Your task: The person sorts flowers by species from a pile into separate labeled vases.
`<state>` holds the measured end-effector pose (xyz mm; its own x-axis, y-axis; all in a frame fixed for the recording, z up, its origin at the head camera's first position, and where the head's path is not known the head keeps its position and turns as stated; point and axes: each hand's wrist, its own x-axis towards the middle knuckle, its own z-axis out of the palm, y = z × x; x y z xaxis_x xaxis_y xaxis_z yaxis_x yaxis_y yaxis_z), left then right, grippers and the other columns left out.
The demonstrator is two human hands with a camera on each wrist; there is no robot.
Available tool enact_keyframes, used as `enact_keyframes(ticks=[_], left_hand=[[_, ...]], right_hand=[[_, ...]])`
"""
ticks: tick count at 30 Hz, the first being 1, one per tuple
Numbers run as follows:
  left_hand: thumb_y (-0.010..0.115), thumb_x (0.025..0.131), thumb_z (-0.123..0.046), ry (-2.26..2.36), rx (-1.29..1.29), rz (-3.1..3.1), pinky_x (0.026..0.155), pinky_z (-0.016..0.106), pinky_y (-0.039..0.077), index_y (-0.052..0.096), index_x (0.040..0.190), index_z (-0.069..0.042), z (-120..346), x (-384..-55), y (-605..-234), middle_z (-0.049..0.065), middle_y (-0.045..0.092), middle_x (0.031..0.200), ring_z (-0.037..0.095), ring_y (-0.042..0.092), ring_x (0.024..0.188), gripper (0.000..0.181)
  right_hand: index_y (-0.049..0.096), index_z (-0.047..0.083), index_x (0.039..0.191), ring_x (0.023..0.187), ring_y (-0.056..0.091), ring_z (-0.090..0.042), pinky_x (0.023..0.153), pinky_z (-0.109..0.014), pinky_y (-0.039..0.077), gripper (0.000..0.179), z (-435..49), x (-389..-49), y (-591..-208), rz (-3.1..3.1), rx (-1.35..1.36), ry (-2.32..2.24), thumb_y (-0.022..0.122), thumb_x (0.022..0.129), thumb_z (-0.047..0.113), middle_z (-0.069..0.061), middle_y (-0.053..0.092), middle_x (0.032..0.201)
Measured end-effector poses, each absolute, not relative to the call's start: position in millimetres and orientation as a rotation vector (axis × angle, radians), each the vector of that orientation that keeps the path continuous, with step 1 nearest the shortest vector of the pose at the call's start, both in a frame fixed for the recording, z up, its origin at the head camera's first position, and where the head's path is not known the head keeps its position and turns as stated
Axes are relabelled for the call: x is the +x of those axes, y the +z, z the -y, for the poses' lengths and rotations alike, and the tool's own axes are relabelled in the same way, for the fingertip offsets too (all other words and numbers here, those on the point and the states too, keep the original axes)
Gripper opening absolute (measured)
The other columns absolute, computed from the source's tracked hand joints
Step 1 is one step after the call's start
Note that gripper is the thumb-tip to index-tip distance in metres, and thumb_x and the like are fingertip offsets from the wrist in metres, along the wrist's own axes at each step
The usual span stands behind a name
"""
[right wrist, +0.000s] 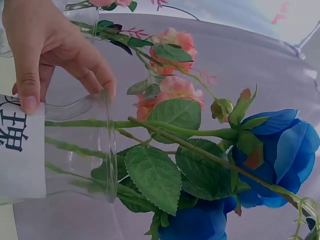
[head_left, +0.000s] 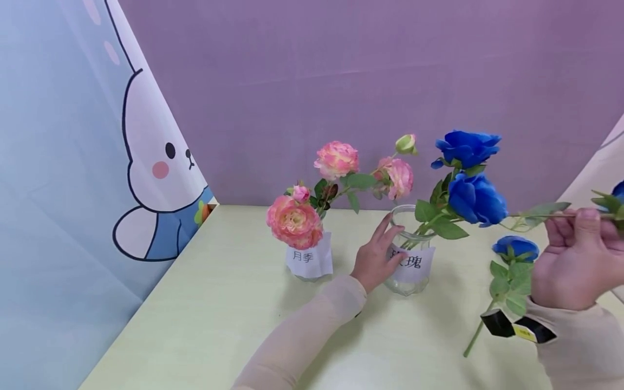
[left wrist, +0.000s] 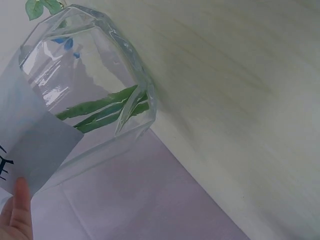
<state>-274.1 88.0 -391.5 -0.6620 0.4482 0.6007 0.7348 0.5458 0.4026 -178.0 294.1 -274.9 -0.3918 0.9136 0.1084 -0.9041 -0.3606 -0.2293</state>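
My left hand [head_left: 377, 260] grips the side of a glass vase [head_left: 407, 287], thumb on its white paper label [right wrist: 22, 155] and fingers by the rim. Blue roses [head_left: 476, 199] stand in this vase, their green stems [left wrist: 105, 110] visible through the glass. At the right, my right hand [head_left: 580, 254] pinches the thin stem [right wrist: 200, 152] of another blue rose [head_left: 619, 192], which is cut off by the frame edge. The stem lies roughly level, its end near the blooms above the vase mouth. The right hand is out of sight in its own wrist view.
Left of the vase stands a second labelled vase [head_left: 310, 271] with pink flowers [head_left: 294, 222], some leaning over toward the first. A loose blue rose [head_left: 515, 249] lies on the pale table [head_left: 205, 314] below the right hand. Behind hangs a purple cloth [head_left: 292, 97].
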Motion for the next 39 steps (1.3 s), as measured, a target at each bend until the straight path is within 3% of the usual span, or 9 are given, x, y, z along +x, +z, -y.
enact_keyframes(ticks=[3,9,16,27,33,39], left_hand=[[0.07,0.088,-0.027,-0.909,-0.954,2.363,0.051,0.014,0.037,0.045,0.135,-0.017,-88.1,-273.3,-391.6,0.007,0.029,0.155,0.016,0.066,0.075,0.053],[0.07,0.088,-0.028,-0.917,-0.947,2.373,0.048,0.014,0.034,0.046,0.134,-0.018,-88.2,-273.1,-391.5,0.006,0.028,0.155,0.01,0.059,0.061,0.053],[0.069,0.089,-0.03,-0.906,-0.926,2.405,0.047,0.013,0.032,0.045,0.135,-0.021,-88.8,-271.1,-389.8,0.004,0.027,0.156,0.006,0.051,0.053,0.052],[0.069,0.089,-0.029,-0.919,-0.917,2.409,0.044,0.013,0.029,0.045,0.134,-0.021,-88.5,-270.2,-389.4,0.003,0.026,0.156,0.004,0.033,0.043,0.052],[0.069,0.089,-0.028,-0.919,-0.926,2.39,0.044,0.013,0.029,0.045,0.134,-0.02,-88.7,-270.8,-390.4,0.004,0.027,0.156,0.004,0.032,0.043,0.052],[0.069,0.089,-0.028,-0.932,-0.922,2.403,0.044,0.013,0.029,0.045,0.134,-0.021,-88.6,-270.4,-390.0,0.003,0.026,0.156,0.004,0.034,0.043,0.052]], right_hand=[[0.051,-0.02,0.081,0.049,0.058,-0.031,0.053,-0.034,0.055,0.017,-285.4,-179.8,-272.3,0.336,-0.022,1.871,0.066,0.081,-0.014,-0.026,0.057,0.067],[0.055,-0.028,0.081,0.05,0.06,-0.031,0.055,-0.034,0.055,0.026,-270.4,-183.7,-273.6,0.458,0.007,1.772,0.075,0.073,-0.013,-0.027,0.059,0.063],[0.059,-0.027,0.083,0.055,0.064,-0.028,0.059,-0.031,0.056,0.031,-253.8,-187.2,-280.2,0.608,0.079,1.719,0.08,0.068,-0.011,-0.025,0.063,0.068],[0.06,-0.029,0.084,0.057,0.065,-0.03,0.058,-0.032,0.056,0.02,-239.9,-193.0,-284.6,0.579,0.189,1.803,0.072,0.069,-0.022,-0.025,0.066,0.07],[0.061,-0.028,0.084,0.056,0.066,-0.027,0.055,-0.03,0.055,0.017,-235.3,-195.0,-286.4,0.6,0.182,1.792,0.07,0.072,-0.021,-0.026,0.066,0.07],[0.059,-0.03,0.087,0.057,0.065,-0.029,0.056,-0.03,0.055,0.025,-235.7,-196.6,-290.0,0.615,0.193,1.794,0.074,0.07,-0.018,-0.026,0.066,0.072]])
